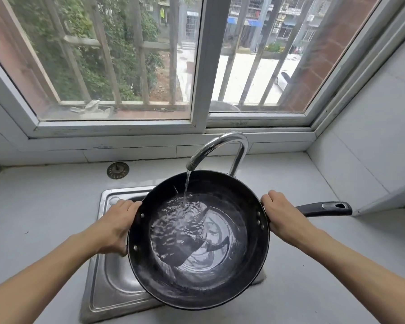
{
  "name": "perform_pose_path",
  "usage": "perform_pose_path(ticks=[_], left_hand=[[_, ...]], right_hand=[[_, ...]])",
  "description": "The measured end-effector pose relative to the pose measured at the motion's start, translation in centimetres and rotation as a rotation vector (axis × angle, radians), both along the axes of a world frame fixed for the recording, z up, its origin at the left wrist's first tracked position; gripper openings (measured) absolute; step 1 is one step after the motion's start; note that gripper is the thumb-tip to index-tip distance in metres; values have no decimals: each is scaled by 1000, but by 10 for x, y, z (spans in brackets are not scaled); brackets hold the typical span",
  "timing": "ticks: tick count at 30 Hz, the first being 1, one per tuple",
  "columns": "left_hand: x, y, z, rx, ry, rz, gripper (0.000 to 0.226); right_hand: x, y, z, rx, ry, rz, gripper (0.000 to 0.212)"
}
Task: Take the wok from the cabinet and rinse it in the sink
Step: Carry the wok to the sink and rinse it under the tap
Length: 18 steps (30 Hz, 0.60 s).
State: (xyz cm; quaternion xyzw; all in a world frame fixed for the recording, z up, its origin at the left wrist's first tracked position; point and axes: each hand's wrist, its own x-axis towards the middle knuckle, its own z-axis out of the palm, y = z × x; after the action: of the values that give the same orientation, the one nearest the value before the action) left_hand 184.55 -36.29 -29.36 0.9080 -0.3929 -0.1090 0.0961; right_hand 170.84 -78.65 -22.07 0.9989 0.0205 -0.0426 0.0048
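Observation:
A black wok (pixel 198 284) is held over the steel sink (pixel 101 286), covering most of the basin. Water runs from the chrome faucet (pixel 220 148) into the wok and pools, rippling, in its bottom. My left hand (pixel 117 228) grips the wok's left rim. My right hand (pixel 282 216) grips the long black handle (pixel 325 208) where it joins the rim; the handle points right.
A round metal drain strainer (pixel 117 170) lies on the grey counter (pixel 40 206) behind the sink at the left. A barred window (pixel 199 66) runs along the back. A tiled wall (pixel 369 141) closes in the right side.

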Motion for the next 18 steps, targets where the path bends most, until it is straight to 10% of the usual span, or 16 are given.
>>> perform_pose_path(ticks=[18], left_hand=[[21, -4, -6, -42, -110, 46, 112]], right_hand=[[13, 6, 6, 17, -158, 41, 25]])
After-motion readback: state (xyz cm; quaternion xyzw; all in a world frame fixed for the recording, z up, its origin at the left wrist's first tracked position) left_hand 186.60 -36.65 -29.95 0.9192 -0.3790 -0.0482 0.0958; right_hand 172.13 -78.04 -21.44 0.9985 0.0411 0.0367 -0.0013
